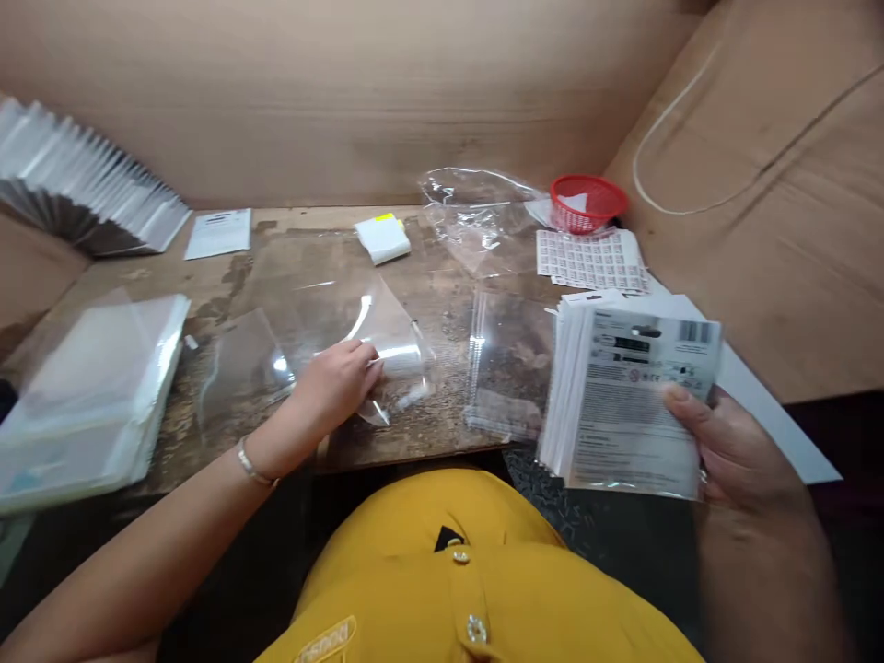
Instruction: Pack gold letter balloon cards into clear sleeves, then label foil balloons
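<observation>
My left hand is closed on the edge of a clear plastic sheet, which curves up from the wooden table. In my right hand is a printed card in a clear sleeve, my thumb on its face. The card leans at the front of a stack of white cards at the table's right. Between my hands lies a pile of clear plastic sleeves. Another clear piece lies left of my left hand.
A thick stack of clear bags lies at the left, with a fanned row of packets behind. Toward the back are a white pad, crumpled film, a red basket and sticker sheets. A cable hangs at the right.
</observation>
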{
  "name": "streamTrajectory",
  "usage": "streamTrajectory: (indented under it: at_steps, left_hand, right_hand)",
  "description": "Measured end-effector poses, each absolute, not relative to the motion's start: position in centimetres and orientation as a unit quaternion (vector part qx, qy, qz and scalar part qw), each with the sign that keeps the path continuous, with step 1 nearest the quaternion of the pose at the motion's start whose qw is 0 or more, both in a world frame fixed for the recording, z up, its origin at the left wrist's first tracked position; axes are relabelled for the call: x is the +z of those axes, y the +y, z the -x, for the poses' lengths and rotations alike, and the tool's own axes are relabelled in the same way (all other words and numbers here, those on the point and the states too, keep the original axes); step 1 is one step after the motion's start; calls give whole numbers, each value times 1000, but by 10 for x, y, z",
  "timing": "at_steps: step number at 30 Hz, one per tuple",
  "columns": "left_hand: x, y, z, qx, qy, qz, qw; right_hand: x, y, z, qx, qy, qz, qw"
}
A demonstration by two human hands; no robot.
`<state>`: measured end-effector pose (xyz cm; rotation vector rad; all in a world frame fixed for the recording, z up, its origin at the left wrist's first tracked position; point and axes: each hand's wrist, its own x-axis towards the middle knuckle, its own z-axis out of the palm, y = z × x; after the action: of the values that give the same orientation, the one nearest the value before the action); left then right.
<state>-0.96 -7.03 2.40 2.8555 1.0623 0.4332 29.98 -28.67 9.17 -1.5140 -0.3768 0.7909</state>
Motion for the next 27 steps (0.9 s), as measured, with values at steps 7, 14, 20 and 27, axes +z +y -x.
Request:
streamTrajectory:
  at_steps: [7,14,20,27]
  left_hand:
    - [-9,-63,21,190,337,-916,102]
    - [-8,-46,26,217,293,-922,128]
    - [-13,-40,28,205,287,-925,140]
    - [6,-35,30,167,326,-913,180]
  right_hand:
    - [63,-211,-261,550,-298,601,497]
    - [42,-151,-209,705,-353,505,350]
    - [37,-146,-215,716,-335,508,342]
    - [29,-142,-213,710,-305,555,308]
